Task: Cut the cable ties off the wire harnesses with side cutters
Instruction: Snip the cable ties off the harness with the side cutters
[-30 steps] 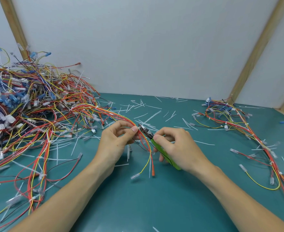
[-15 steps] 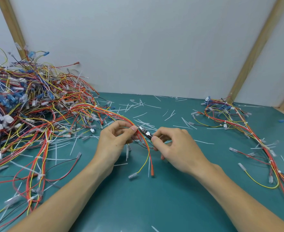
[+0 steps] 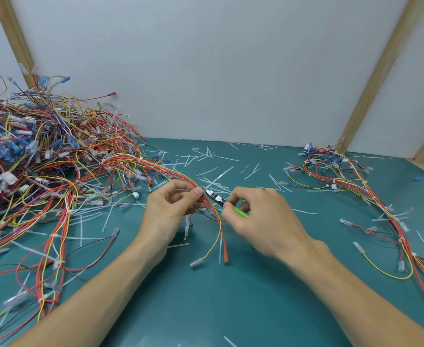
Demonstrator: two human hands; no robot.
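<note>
Your right hand (image 3: 261, 216) is rolling back open around the side cutters (image 3: 221, 200): a second ago the green handle was sticking out below your palm, half a second ago your fingers were hiding it, and now a short green stretch is showing again between thumb and fingers. The cutter tip is staying against the wire harness (image 3: 180, 175) at your left hand (image 3: 170, 209).

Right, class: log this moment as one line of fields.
left hand: pinches wire harness | right hand: grips side cutters | cutter tip: at the bundle | cut ties: scattered on table
</note>
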